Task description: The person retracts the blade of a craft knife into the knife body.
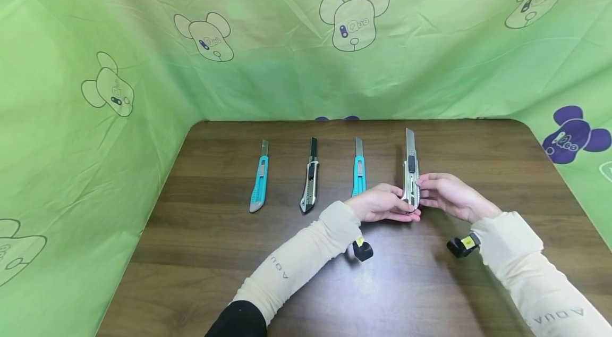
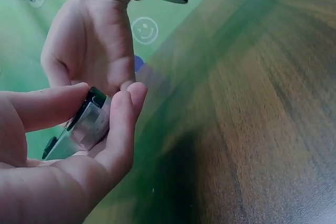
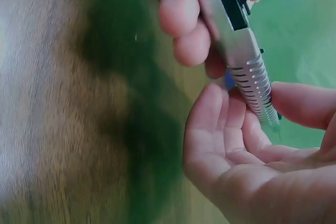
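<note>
A silver utility knife (image 1: 410,172) with a dark slider and its blade out points away from me in the head view, at the right of a row of knives. The left hand (image 1: 380,203) grips its near end, thumb on top and fingers beneath. Along the knife's right side, the right hand (image 1: 450,195) holds the body. The right wrist view shows the ridged metal body (image 3: 252,77) between the right thumb (image 3: 302,103) and curled fingers. Seen from the left wrist, the knife's butt end (image 2: 94,119) sits between the left thumb and fingers.
Left of the hands, a teal utility knife (image 1: 359,167), a silver-and-black one (image 1: 310,183) and another teal one (image 1: 260,183) lie spaced out on the brown wooden table (image 1: 201,252), blades extended and pointing away. A green printed cloth (image 1: 277,71) surrounds the table's back and sides.
</note>
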`<state>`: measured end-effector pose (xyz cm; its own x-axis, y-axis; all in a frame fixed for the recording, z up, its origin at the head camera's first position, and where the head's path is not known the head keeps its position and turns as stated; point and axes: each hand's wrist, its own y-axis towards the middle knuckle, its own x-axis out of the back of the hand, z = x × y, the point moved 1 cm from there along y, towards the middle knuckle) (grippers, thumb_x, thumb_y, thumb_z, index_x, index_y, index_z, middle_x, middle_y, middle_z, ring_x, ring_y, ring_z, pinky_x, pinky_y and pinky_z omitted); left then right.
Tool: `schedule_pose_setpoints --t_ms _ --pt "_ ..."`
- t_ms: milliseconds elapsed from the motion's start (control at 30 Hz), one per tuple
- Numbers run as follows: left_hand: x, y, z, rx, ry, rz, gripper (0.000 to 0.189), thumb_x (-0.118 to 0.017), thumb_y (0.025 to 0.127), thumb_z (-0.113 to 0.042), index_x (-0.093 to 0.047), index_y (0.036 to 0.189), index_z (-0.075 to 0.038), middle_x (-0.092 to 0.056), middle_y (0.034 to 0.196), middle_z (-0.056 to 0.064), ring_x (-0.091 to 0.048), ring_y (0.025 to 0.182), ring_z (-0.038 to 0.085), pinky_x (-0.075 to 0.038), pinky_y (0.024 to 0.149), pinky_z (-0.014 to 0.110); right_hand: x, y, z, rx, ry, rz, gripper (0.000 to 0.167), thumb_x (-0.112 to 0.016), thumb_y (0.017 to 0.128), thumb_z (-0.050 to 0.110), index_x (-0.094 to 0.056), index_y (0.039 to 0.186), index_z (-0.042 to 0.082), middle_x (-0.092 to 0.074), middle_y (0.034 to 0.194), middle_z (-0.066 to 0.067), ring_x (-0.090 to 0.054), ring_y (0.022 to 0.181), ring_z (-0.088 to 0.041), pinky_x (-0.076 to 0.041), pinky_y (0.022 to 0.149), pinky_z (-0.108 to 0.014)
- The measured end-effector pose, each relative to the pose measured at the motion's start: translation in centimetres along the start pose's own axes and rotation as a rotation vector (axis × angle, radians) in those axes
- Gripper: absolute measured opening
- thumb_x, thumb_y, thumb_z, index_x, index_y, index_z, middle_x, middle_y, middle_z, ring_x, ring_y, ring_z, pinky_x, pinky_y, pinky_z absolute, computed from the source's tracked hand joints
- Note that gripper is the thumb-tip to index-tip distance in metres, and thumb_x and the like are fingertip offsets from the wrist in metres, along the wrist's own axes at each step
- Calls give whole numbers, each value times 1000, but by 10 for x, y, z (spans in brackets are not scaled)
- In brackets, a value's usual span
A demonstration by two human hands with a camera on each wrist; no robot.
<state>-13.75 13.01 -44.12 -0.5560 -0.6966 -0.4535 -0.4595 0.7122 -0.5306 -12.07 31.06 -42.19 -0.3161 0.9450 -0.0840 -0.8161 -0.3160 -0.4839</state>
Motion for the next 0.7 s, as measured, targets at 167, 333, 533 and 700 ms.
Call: schedule_pose_setpoints --t_ms 167,333,533,700 --pt "1 -8 -1 -3 11 13 16 -54 92 11 -57 92 -5 -56 125 36 -53 121 43 -49 104 40 -4 -4 2 37 80 56 13 -45 102 12 -50 112 7 -67 101 3 -65 96 -9 -56 88 -23" --pt "3 -17 -3 -17 45 35 13 -55 92 9 -59 93 -3 -57 124 36 -54 121 43 -53 100 36 -9 -3 -2 79 210 158 16 -39 104 11 -55 109 9 -69 104 -1 -65 99 -12 -56 90 -26" --pt "5 -28 -5 -9 82 64 9 -56 91 10 -62 95 4 -56 124 36 -55 120 42 -52 101 38 -14 -1 -2 126 271 245 27 -33 106 12 -59 111 8 -70 110 -5 -66 102 -15 -56 93 -27" --pt "5 -35 -5 2 108 91 8 -56 91 10 -63 95 6 -55 124 37 -56 119 42 -55 96 35 -19 -2 2 154 289 221 26 -34 106 14 -58 114 9 -70 108 -3 -66 103 -16 -56 93 -27"
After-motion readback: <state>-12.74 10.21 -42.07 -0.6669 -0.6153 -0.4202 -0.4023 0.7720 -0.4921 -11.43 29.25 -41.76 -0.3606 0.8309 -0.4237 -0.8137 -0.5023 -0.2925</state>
